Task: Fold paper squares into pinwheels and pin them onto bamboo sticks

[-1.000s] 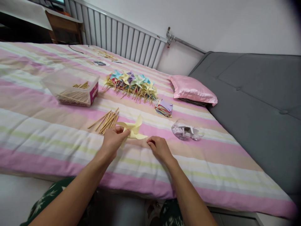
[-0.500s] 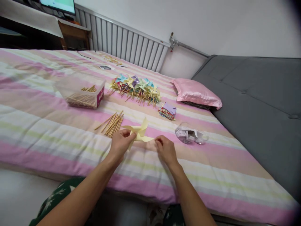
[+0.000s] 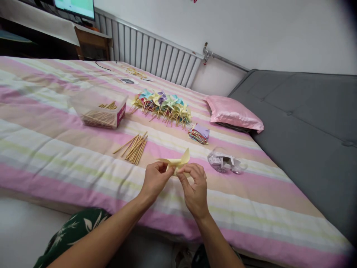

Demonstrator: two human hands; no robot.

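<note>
A pale yellow paper pinwheel [image 3: 182, 159] is held just above the striped bed, its blades curling up and to the sides. My left hand [image 3: 157, 178] pinches it from the left, thumb near its middle. From the right, my right hand [image 3: 194, 186] grips its near edge between thumb and fingers, close to the left thumb. The pinwheel's centre is partly hidden behind the fingers. Left of my hands lies a loose bunch of thin wooden sticks [image 3: 135, 149]. To the right stands a clear plastic container [image 3: 220, 160] with small white and shiny pieces in it.
A clear box [image 3: 102, 111] of sticks stands at left. Several finished pinwheels [image 3: 164, 106] lie beyond my hands, with a stack of coloured paper [image 3: 199, 134] beside them. A pink pillow [image 3: 234, 113] rests against the grey headboard [image 3: 301, 123].
My right hand has moved left and brought its paper tip in to the pinwheel's middle, near the left thumb. The left hand and pinwheel have shifted slightly right and nearer.
</note>
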